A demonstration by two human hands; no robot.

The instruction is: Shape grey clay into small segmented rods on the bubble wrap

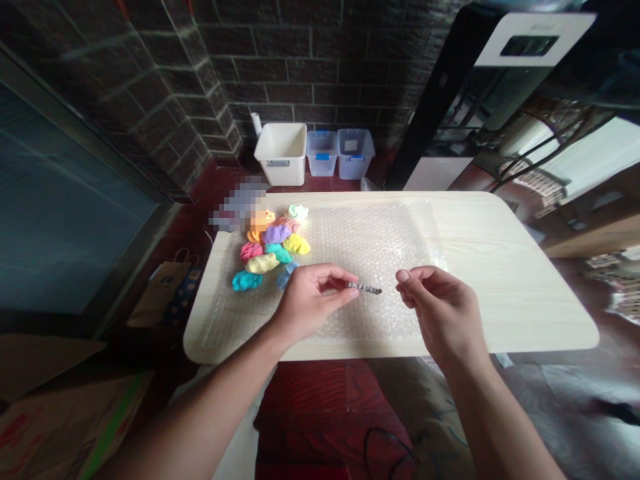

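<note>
My left hand (pixel 313 293) is closed in a pinch on one end of a thin grey-and-dark banded stick (pixel 369 289). The stick points right, toward my other hand, and is held above the bubble wrap (pixel 345 247). My right hand (pixel 443 300) is a short way off, apart from the stick. Its thumb presses on the curled fingers, and whatever may be between them is hidden or too small to name. Beyond my left hand lie several soft lumps of coloured modelling clay (pixel 263 263) in a cluster, one blue lump (pixel 287 273) partly covered by the hand.
The pale wooden table (pixel 520 287) has rounded corners. On the floor behind it are a white basket (pixel 280 153) and two clear bins (pixel 355 157) with blue handles. A tall black-and-white appliance (pixel 440 127) stands at the back right. Cardboard (pixel 65 407) lies at lower left.
</note>
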